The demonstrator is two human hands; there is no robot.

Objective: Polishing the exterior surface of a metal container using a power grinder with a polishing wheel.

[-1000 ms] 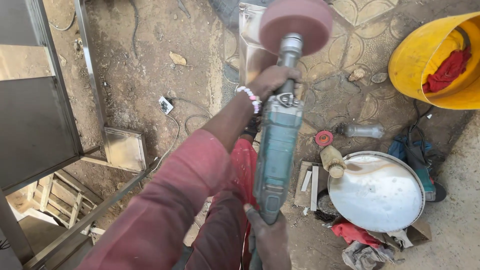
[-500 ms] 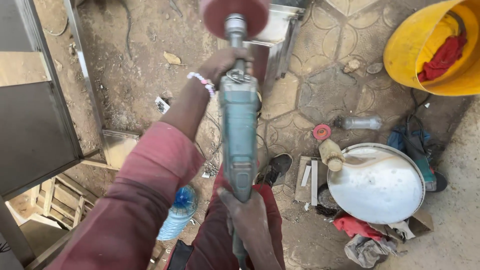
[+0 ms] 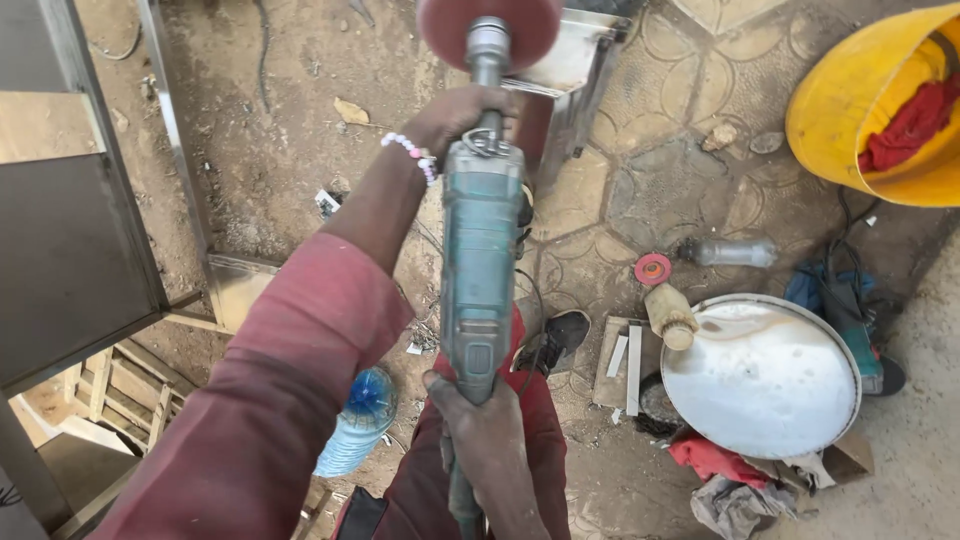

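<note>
I hold a long teal polishing machine [image 3: 480,260] out in front of me, its round dark red disc [image 3: 490,28] at the far end. My left hand [image 3: 455,118], with a bead bracelet on the wrist, grips the neck just behind the disc. My right hand [image 3: 490,450] is wrapped around the rear handle near my lap. The disc hovers beside a shiny steel box [image 3: 570,75] standing on the ground.
A round steel lid [image 3: 765,375] lies on the ground at the right, with rags, a small red disc [image 3: 652,268] and a plastic bottle [image 3: 730,252] nearby. A yellow tub [image 3: 870,100] with red cloth sits top right. A steel cabinet [image 3: 70,230] stands at left; a blue bottle [image 3: 358,420] lies below.
The view shifted, so the machine and disc now sit more centred and higher in frame. Both hands keep the same grip on the machine.
</note>
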